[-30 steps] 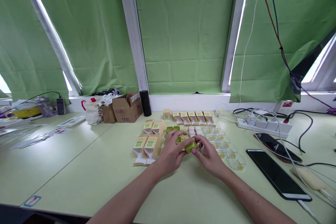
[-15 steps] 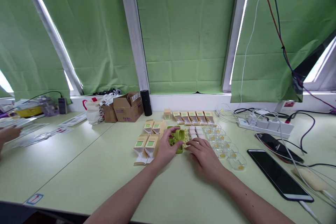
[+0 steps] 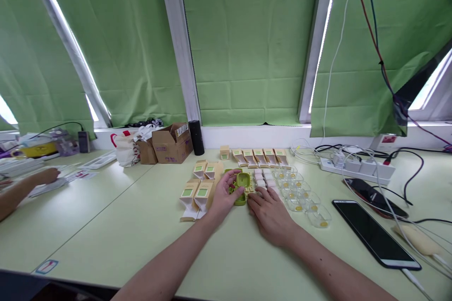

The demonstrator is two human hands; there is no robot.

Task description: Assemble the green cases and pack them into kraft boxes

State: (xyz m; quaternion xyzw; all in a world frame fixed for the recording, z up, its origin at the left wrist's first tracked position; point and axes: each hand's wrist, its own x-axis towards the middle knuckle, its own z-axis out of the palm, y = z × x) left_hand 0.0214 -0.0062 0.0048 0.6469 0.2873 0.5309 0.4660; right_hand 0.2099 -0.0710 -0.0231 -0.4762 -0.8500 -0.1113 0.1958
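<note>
My left hand [image 3: 226, 194] is closed around a small olive-green hinged case [image 3: 243, 179], whose lid stands up and shows a hollow inside. More green pieces [image 3: 239, 199] lie under and beside its fingers. To the right, my right hand [image 3: 270, 211] rests low over the table with fingers bent together, the fingertips at a column of small pale yellow pieces [image 3: 251, 189]. What those fingertips pinch, if anything, is hidden. Just beyond them are rows of whitish-pink blocks [image 3: 259, 176]. Clear plastic cases with yellow dots [image 3: 319, 218] stand in rows farther right.
Opened cardboard boxes with green labels [image 3: 202, 193] stand left of my hands, and more small boxes [image 3: 259, 157] line the back. A phone [image 3: 376, 233], cables and a power strip [image 3: 353, 169] occupy the right. Another person's hand [image 3: 47, 176] is at far left.
The green case has turned slightly in my left hand, its inside facing me more. My right hand has shifted a little left toward the yellow pieces. The other person's hand has moved right.
</note>
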